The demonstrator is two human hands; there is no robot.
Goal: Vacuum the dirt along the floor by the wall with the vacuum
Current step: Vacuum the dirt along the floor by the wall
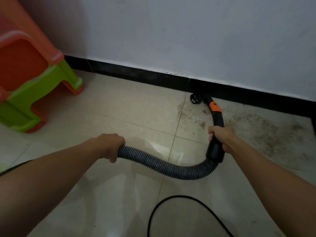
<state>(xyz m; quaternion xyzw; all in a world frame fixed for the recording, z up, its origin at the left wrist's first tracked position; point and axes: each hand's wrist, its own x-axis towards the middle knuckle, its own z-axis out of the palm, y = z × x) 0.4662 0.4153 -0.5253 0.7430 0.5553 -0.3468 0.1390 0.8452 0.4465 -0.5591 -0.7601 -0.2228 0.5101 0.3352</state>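
Note:
My right hand [222, 136] grips the black curved vacuum handle [217, 118], which has an orange collar. Its black nozzle [196, 98] touches the floor at the black skirting board [153, 77]. My left hand [111, 144] holds the grey ribbed hose [164, 165], which sags in a curve between both hands. Brown dirt [256, 127] is scattered over the beige tiles to the right of the nozzle, along the white wall [188, 35].
Stacked orange and green plastic stools [34, 79] stand at the left near the wall. A black power cord [179, 207] loops on the tiles in front of me, and another cord stretch [15, 167] lies at the left edge.

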